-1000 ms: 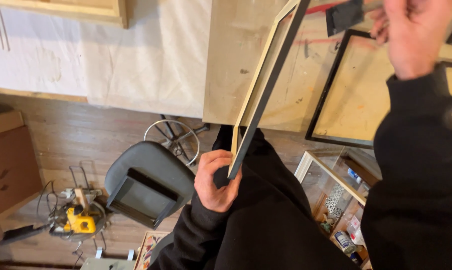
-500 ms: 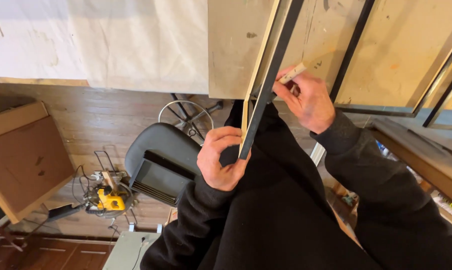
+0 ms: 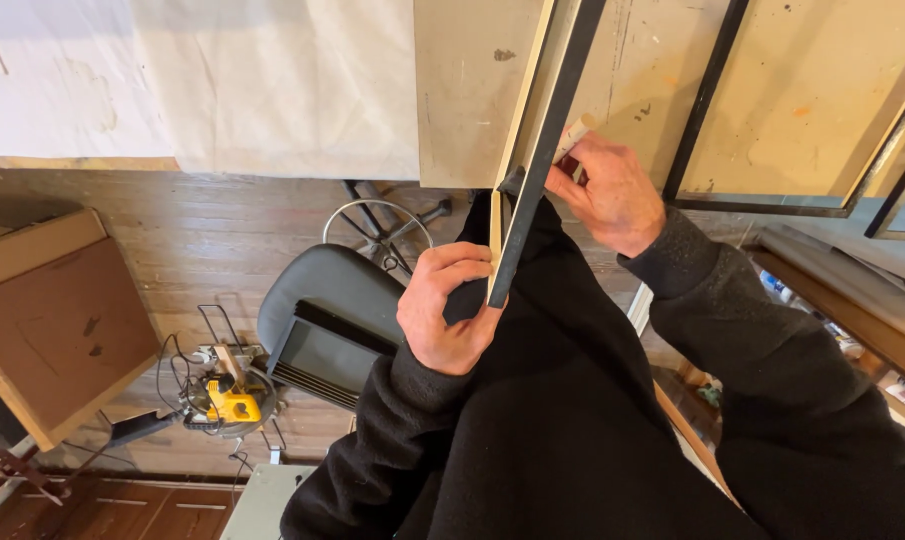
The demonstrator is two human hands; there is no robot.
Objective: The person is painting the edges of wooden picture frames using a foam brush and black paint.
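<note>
One slim black-and-pale wooden frame (image 3: pixel 532 170), edge-on.

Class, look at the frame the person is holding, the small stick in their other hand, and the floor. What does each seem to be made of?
The frame looks like pale raw wood with a black painted face: bare grain shows on its inner edge. The stick in the right hand is pale, perhaps a wooden dowel or marker; unclear. The floor seems worn brown wooden planks, with visible board seams.

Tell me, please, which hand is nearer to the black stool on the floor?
Left. The left hand grips the lower end of the frame, just right of the stool in view; the right hand, holding a marker, is higher and farther right.
</note>
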